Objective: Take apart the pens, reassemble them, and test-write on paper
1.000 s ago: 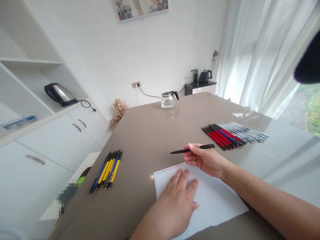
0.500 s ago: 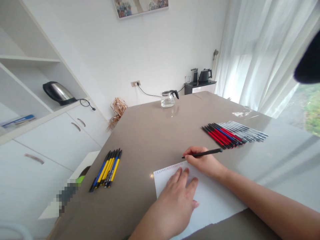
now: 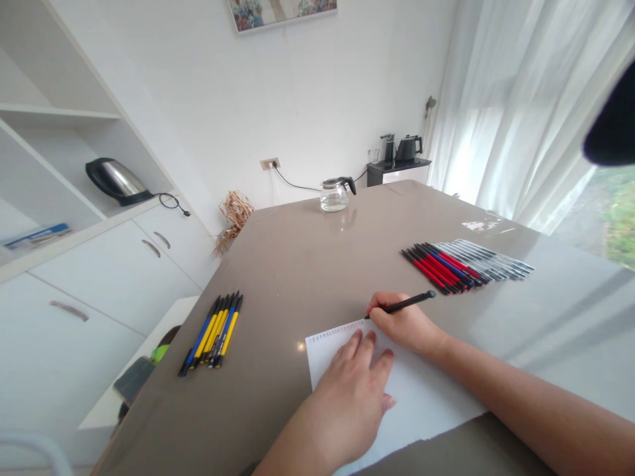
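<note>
A white sheet of paper (image 3: 426, 396) lies on the brown table (image 3: 297, 264) in front of me, with a row of small marks along its far edge. My left hand (image 3: 350, 403) rests flat on the sheet, fingers stretched out. My right hand (image 3: 401, 324) grips a black pen (image 3: 404, 303) in a writing hold, its tip touching the paper's far edge.
Several blue-and-yellow pens (image 3: 213, 334) lie in a bunch at the left. A row of red, black, blue and clear pens (image 3: 464, 263) lies at the right. A glass jug (image 3: 335, 195) stands at the far edge. White cabinets and a kettle (image 3: 116, 180) are at the left.
My right hand has turned the pen from a level hold above the table down into a writing grip, and its tip has come to the paper's far edge. The left hand has stayed put.
</note>
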The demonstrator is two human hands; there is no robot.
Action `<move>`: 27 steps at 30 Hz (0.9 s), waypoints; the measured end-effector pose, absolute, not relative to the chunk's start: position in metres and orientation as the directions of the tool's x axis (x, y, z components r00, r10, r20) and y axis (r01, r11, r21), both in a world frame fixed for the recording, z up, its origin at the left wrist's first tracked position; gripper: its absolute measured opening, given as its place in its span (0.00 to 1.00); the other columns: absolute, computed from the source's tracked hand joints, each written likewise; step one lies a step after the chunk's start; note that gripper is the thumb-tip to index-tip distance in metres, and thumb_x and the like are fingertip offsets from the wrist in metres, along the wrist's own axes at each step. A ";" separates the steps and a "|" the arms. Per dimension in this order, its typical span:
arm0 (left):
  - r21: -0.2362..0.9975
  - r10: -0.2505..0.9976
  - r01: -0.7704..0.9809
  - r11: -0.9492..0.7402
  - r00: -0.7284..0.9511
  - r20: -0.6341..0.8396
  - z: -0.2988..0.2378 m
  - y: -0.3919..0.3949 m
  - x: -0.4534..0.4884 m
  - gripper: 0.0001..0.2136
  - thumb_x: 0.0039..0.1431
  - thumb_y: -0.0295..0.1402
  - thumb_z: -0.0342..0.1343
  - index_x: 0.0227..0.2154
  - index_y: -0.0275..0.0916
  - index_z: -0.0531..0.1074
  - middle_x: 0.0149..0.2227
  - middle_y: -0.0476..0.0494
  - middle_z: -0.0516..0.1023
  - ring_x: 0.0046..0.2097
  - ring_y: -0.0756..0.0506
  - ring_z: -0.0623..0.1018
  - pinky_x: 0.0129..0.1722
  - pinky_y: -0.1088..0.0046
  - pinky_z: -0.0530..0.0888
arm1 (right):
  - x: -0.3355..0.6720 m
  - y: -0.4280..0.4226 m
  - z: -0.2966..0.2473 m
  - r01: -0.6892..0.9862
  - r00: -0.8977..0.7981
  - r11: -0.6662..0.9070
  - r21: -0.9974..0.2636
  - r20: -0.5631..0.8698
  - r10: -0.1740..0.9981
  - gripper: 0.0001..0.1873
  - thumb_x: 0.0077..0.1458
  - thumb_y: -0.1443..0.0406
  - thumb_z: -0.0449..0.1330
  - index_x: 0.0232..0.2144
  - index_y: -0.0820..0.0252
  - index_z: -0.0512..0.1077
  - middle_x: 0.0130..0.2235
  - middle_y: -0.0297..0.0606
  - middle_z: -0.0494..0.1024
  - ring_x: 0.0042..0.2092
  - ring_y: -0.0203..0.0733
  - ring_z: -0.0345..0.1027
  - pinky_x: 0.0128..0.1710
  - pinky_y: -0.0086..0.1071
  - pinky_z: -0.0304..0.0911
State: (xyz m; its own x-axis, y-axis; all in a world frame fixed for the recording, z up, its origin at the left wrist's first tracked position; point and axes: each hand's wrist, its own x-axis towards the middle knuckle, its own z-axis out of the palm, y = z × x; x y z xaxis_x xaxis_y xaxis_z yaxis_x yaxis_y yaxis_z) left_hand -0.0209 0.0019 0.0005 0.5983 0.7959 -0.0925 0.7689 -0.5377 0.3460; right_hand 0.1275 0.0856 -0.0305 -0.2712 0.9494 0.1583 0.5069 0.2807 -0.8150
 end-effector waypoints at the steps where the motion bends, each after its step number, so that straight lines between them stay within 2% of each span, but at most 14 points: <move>1: 0.347 0.796 0.768 -0.538 0.598 -0.092 0.000 0.002 -0.021 0.21 0.55 0.37 0.44 0.52 0.40 0.55 0.58 0.40 0.50 0.59 0.39 0.46 0.55 0.60 0.51 | 0.127 0.086 -0.031 0.507 -0.267 0.277 -0.816 0.156 0.951 0.09 0.43 0.68 0.48 0.20 0.61 0.68 0.21 0.33 0.70 0.25 0.34 0.61 0.23 0.25 0.55; 27: 0.357 0.791 0.764 -0.537 0.603 -0.100 0.001 0.002 -0.021 0.21 0.55 0.36 0.44 0.53 0.40 0.53 0.58 0.39 0.48 0.59 0.39 0.45 0.55 0.60 0.50 | 0.127 0.087 -0.032 0.516 -0.249 0.267 -0.814 0.155 0.956 0.09 0.42 0.68 0.48 0.18 0.61 0.67 0.20 0.32 0.69 0.24 0.33 0.59 0.22 0.25 0.54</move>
